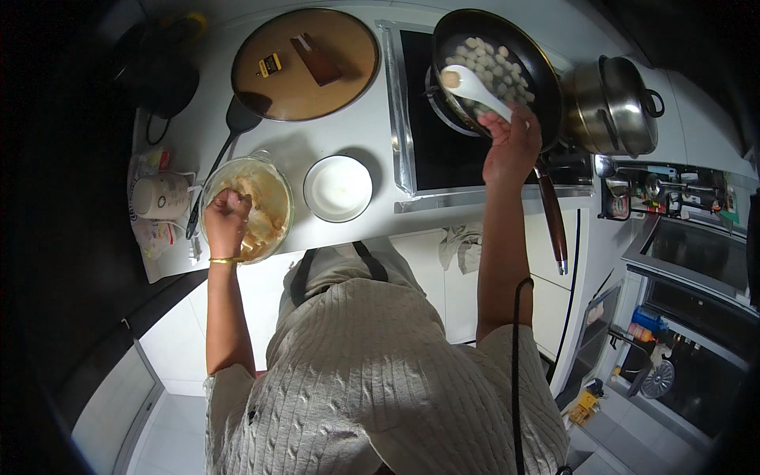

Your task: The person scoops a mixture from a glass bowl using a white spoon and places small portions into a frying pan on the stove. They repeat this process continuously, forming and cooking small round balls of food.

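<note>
My right hand (512,142) grips a white soup spoon (475,89) with a small pale ball (450,79) in its bowl. The spoon is over a dark frying pan (549,77), where many pale balls (493,62) lie in liquid. On the left, my left hand (228,217) is closed at a glass bowl (290,208) of pale, sticky paste (261,190). Its fingers are curled, and some paste may be inside the fist, but I cannot tell. Between the two hands stands a white bowl (338,189) with a little whitish residue in it.
A round glass lid (267,95) lies at the back of the counter, beside a black spatula (239,122). A steel pot (611,107) stands right of the pan, whose wooden handle (552,219) juts past the counter edge. A beige cup-like appliance (160,196) stands at the far left.
</note>
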